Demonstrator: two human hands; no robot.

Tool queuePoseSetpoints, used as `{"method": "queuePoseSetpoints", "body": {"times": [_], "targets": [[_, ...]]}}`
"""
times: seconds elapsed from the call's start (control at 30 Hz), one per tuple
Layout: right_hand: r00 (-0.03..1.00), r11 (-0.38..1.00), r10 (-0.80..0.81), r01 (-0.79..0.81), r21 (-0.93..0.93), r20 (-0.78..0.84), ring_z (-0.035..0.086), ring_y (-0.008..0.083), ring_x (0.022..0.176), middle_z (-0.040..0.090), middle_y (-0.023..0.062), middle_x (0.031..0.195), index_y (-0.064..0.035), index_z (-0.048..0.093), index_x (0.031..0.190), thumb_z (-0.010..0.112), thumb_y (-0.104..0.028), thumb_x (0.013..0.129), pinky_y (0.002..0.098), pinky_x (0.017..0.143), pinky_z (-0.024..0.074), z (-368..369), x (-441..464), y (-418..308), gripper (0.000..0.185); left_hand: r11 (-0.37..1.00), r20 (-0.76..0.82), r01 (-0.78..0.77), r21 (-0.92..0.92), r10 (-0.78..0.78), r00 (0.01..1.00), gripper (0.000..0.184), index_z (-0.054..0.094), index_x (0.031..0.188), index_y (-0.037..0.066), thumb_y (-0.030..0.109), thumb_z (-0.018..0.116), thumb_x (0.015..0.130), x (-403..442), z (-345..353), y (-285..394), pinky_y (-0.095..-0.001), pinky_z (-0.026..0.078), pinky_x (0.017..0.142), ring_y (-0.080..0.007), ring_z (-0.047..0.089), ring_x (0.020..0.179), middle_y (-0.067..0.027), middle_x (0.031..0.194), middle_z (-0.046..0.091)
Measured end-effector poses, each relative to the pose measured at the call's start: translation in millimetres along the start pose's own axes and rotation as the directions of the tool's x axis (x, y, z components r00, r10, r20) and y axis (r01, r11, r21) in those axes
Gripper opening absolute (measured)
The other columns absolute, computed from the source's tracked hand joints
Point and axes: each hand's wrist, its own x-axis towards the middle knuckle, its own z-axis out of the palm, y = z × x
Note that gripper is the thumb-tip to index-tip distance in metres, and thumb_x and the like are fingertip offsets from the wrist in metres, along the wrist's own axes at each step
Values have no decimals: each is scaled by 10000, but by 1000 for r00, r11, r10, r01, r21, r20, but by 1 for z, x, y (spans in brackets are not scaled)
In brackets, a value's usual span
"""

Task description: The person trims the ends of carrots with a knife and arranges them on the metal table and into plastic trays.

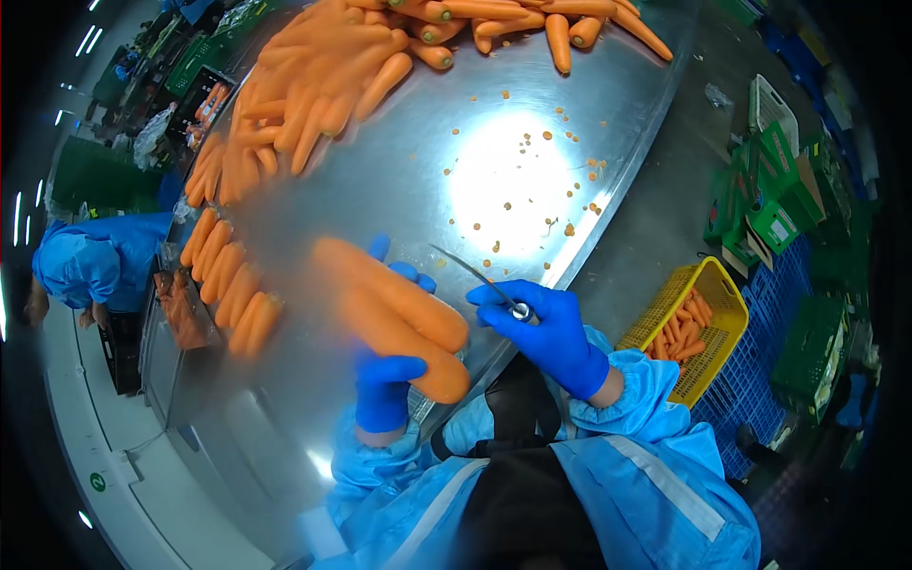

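My left hand (382,397), in a blue glove, is wrapped around two large carrots (394,309) lying side by side. Its thumb presses on the near carrot, and its fingertips show past the far side. The carrots' left ends are blurred. A small knife (467,267) is in my gloved right hand (549,339), its thin curved blade pointing up and left, apart from the carrots. Both hands are over the near edge of a metal table (399,180). Small cut carrot bits (569,230) are scattered on the table beyond the knife.
A large carrot pile (313,71) covers the table's far side, with a row of carrots (228,275) at left. A yellow crate (727,332) holding carrots stands at right, near green boxes (774,190). Another person (100,261) in blue works at far left.
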Motion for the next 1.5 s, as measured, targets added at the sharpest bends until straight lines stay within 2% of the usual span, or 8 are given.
{"method": "queuePoseSetpoints", "body": {"times": [0.17, 0.37, 0.67, 0.83, 1.0, 1.2, 1.3, 1.5], "targets": [[996, 975, -82, 72, 209, 37, 710, 186, 928, 733, 110, 1026, -47, 704, 1141, 777, -182, 840, 299, 847, 554, 14, 4, -43, 337, 818, -35, -87, 569, 130, 991, 1034, 253, 1517, 18, 139, 815, 658, -18, -1, -13, -428, 487, 1001, -290, 566, 1182, -132, 1292, 518], [998, 999, -42, 41, 17, 47, 700, 153, 851, 732, 93, 919, -35, 715, 1099, 819, -211, 793, 293, 761, 557, 20, 7, -49, 368, 746, 2, -170, 644, 220, 975, 996, 236, 1529, 23, 8, 741, 671, -25, 7, -27, -397, 461, 1010, -254, 575, 1168, -126, 1307, 503], [963, 901, 267, -257, 350, 19, 673, 126, 767, 721, 89, 848, -18, 737, 992, 773, -195, 847, 265, 672, 535, 11, 2, -36, 232, 916, 102, -55, 397, 16, 995, 1138, 218, 1545, 73, 186, 857, 610, -23, -6, -23, -373, 493, 979, -197, 596, 1048, -50, 1141, 571], [908, 922, 331, -369, -116, -257, 686, 141, 859, 736, 92, 983, -32, 698, 1151, 729, -175, 886, 282, 782, 540, -33, 6, 9, 303, 873, -28, 154, -463, -188, 982, 1158, 223, 1530, 28, 371, 847, 616, -22, 7, -9, -429, 484, 1013, -253, 590, 1068, -92, 1191, 584], [988, 973, -152, 144, -179, -37, 656, 212, 1108, 668, 122, 1246, -79, 573, 1358, 798, -219, 821, 319, 919, 520, 5, -23, -12, 599, 830, -112, 38, -557, -121, 986, 720, 247, 1532, 75, 506, 480, 1004, -28, -3, -9, -467, 456, 1062, -252, 603, 1123, -110, 1191, 612], [938, 913, -249, 310, -265, 241, 683, 325, 1054, 636, 171, 1270, -93, 524, 1404, 845, -253, 767, 369, 869, 560, 90, -55, -16, 731, 904, -388, -105, -415, -71, 919, 862, 339, 1486, 52, 285, 616, 704, -52, -40, -13, -491, 434, 1071, -325, 575, 1152, -145, 1258, 579], [914, 919, -288, 347, -184, 285, 703, 282, 1024, 647, 157, 1269, -78, 527, 1402, 851, -243, 753, 338, 838, 570, 110, -49, 0, 744, 884, -477, -228, -408, 6, 879, 734, 356, 1472, 77, 522, 575, 931, -73, -74, -13, -500, 464, 1031, -343, 586, 1135, -173, 1222, 585], [836, 876, 300, -432, 216, 459, 568, 53, 665, 671, 63, 1087, -13, 554, 1366, 801, -226, 750, 202, 545, 441, 116, -55, 6, 697, 892, -674, -367, -266, 100, 732, 541, 392, 1413, 55, 359, 557, 998, -152, -207, 33, -478, 477, 970, -293, 605, 1018, -143, 1123, 601]]}}
